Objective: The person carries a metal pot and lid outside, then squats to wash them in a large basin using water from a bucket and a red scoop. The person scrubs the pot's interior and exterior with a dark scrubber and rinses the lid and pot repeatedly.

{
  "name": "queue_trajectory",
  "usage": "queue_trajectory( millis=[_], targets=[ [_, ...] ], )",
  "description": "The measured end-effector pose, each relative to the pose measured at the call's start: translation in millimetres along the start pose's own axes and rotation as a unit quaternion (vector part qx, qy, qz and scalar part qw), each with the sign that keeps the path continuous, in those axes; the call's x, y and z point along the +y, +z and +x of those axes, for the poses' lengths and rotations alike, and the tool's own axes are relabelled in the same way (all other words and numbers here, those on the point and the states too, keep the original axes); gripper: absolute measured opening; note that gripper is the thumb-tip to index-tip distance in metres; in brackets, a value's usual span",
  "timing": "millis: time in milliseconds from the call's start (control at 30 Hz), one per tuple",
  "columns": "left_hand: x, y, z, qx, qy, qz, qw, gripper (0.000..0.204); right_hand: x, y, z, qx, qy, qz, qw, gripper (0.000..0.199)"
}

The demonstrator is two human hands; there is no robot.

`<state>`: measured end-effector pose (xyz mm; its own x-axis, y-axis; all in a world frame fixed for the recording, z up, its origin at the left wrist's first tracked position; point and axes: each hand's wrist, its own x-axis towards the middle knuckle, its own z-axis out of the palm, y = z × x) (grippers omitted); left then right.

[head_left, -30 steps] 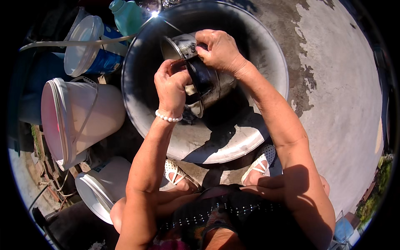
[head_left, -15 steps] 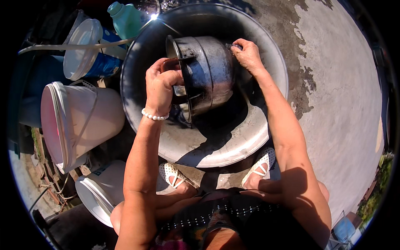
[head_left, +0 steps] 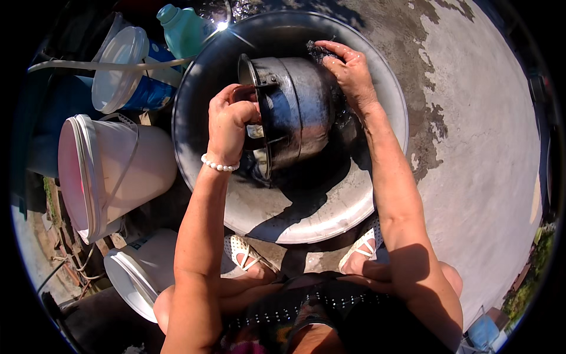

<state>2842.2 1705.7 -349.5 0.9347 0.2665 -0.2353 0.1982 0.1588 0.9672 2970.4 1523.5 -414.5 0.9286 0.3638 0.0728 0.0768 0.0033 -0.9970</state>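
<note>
A dark, sooty metal pot [head_left: 300, 109] lies on its side in a wide round metal basin [head_left: 283, 227], its mouth turned left. My left hand [head_left: 229, 124], with a white bead bracelet at the wrist, is closed around the pot's handle at the rim. At the far right of the pot, my right hand [head_left: 355, 76] pinches a dark, wet scouring pad [head_left: 318, 52] between thumb and fingers. The pad is near the pot's base; whether it touches the metal I cannot tell. Deep shadow hides the pot's underside.
On the left stand a large pale bucket [head_left: 127, 168], a white-and-blue bucket [head_left: 147, 88] and a lower white bucket [head_left: 147, 259]. A hose [head_left: 76, 65] runs past a green jug [head_left: 180, 32] to the basin's rim. Partly wet concrete [head_left: 477, 135] spreads to the right.
My right hand has moved up along the pot's base with the scouring pad, and more of the pad now shows. My left hand keeps its hold on the handle.
</note>
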Motion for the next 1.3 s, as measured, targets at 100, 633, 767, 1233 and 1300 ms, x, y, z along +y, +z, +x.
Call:
queue_trajectory(
  millis=[100, 633, 767, 1233, 1300],
  targets=[
    [2.0, 2.1, -0.4, 0.003, 0.003, 0.005, 1.000, 0.025, -18.5, 54.3, 15.6, -0.083, -0.224, -0.146, 0.960, 0.023],
    [-3.7, -0.9, 14.1, 0.052, -0.012, -0.082, 0.995, 0.024, -27.3, 53.6, -70.4, -0.084, -0.292, -0.232, 0.924, 0.036],
    [-2.5, 2.0, 13.1, 0.057, -0.004, -0.069, 0.996, 0.024, -35.9, 41.4, -67.5, -0.152, -0.285, -0.276, 0.905, 0.029],
    [-0.2, -1.8, 22.5, 0.049, -0.041, -0.106, 0.992, 0.001, -17.9, 48.5, -68.3, -0.059, -0.348, -0.270, 0.896, 0.029],
    [1.6, 3.4, 29.7, 0.062, -0.056, -0.096, 0.992, 0.002, -9.4, 34.7, -67.1, -0.015, -0.342, -0.323, 0.882, 0.027]
  ],
)
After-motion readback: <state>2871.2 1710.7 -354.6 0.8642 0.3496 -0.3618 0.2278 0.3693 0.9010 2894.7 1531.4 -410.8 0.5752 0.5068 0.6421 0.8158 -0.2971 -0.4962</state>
